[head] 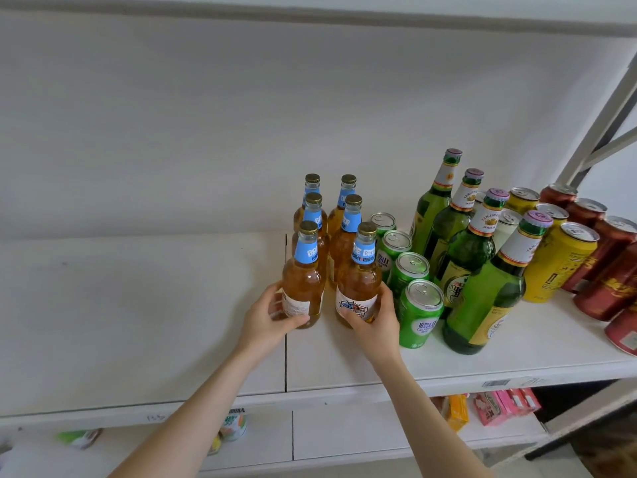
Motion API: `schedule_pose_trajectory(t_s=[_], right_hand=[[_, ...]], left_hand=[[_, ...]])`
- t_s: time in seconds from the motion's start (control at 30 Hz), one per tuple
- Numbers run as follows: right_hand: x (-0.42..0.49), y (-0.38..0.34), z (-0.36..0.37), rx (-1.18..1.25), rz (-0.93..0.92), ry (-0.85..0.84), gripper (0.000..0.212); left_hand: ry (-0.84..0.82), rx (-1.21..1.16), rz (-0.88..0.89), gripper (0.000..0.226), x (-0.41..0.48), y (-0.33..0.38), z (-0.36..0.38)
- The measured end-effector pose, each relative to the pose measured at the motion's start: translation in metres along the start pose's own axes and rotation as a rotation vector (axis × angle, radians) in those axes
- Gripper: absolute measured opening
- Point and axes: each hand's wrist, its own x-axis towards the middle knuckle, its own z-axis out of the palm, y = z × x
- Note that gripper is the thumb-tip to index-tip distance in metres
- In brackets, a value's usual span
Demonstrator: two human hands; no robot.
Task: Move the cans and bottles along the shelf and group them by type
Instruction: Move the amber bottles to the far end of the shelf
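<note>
On the white shelf (344, 360), the left hand (267, 320) wraps the base of the front-left amber glass bottle with a blue neck label (303, 281), while the right hand (374, 322) wraps the matching front-right amber bottle (358, 281). Both stand upright before four more amber bottles; green cans (418, 313) stand just right, then tall green glass bottles (482, 298).

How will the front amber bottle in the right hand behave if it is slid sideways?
The amber bottle looks full, so probably heavy. It is tall with a narrow neck, so it may tip if pushed high. The right hand grips low, which should steady it.
</note>
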Motion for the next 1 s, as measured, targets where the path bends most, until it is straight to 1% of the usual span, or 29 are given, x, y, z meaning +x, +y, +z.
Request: schedule_pose_trajectory(t_s=[0.2, 0.43, 0.87, 0.93, 1.0], right_hand=[[0.003, 0.001, 0.004, 0.003, -0.003, 0.015, 0.079], [0.009, 0.0, 0.004, 0.002, 0.035, 0.001, 0.081], [0.009, 0.0, 0.002, -0.024, 0.051, -0.007, 0.083], [0.008, -0.002, 0.001, -0.048, 0.061, -0.007, 0.083], [0.007, -0.006, 0.0, -0.073, 0.058, -0.014, 0.084]], left_hand=[[0.039, -0.001, 0.016, 0.067, 0.006, 0.001, 0.016], [0.058, 0.006, 0.015, 0.067, 0.011, -0.001, 0.019], [0.006, 0.034, -0.013, 0.073, 0.019, -0.008, 0.013], [-0.001, 0.07, -0.012, 0.073, 0.019, -0.006, 0.011], [-0.007, 0.154, 0.009, 0.073, 0.019, -0.004, 0.009]])
